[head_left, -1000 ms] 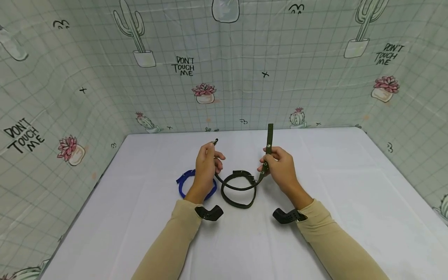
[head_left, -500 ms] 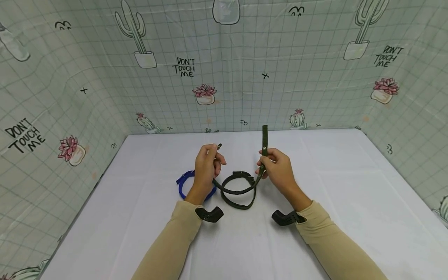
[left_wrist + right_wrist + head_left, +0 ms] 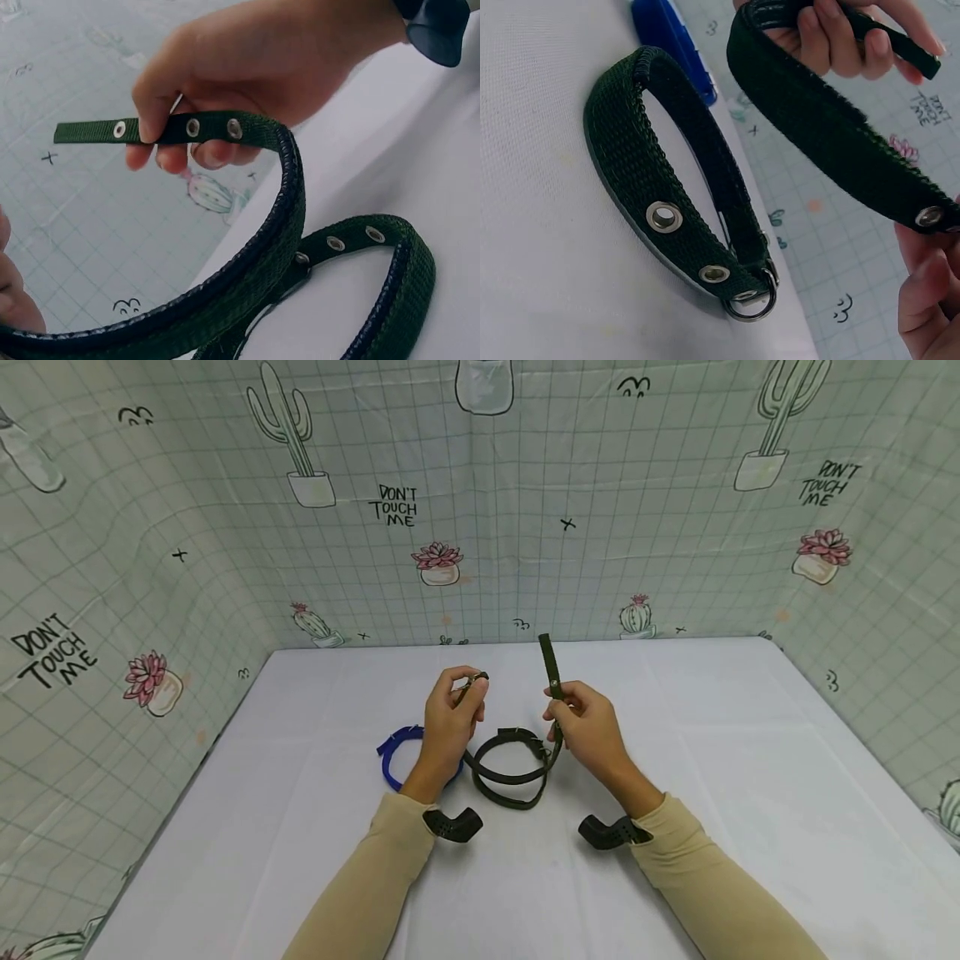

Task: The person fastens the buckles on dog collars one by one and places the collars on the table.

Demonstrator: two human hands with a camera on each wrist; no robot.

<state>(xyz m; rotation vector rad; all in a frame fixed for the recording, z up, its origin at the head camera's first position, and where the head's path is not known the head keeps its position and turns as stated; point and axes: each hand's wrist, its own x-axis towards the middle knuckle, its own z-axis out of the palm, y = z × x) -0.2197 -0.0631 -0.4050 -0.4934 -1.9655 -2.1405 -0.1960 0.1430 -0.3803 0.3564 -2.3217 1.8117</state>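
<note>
A green webbing pet collar [image 3: 550, 658] hangs unbuckled in a curve between both hands. My right hand [image 3: 592, 727] pinches it between thumb and fingers near the eyelet end, whose strap tip points up. My left hand [image 3: 452, 714] grips its other end, with a small dark piece showing above the thumb. Metal eyelets show along the strap [image 3: 193, 126] in the left wrist view. Below the hands, a second green collar [image 3: 619, 150] lies fastened in a loop on the table, with a metal D-ring [image 3: 751, 309]. A blue collar [image 3: 387, 764], also looped, lies partly behind my left wrist.
The table [image 3: 712, 735] is covered in white cloth. A grid-patterned curtain [image 3: 517, 468] with cactus drawings stands along its back and sides. Black wrist-worn devices [image 3: 453, 825] sit on both wrists over beige sleeves.
My left hand has turned inward and moved slightly right. The right hand has drifted left, and the strap tip leans left now. The two collars on the table have not moved.
</note>
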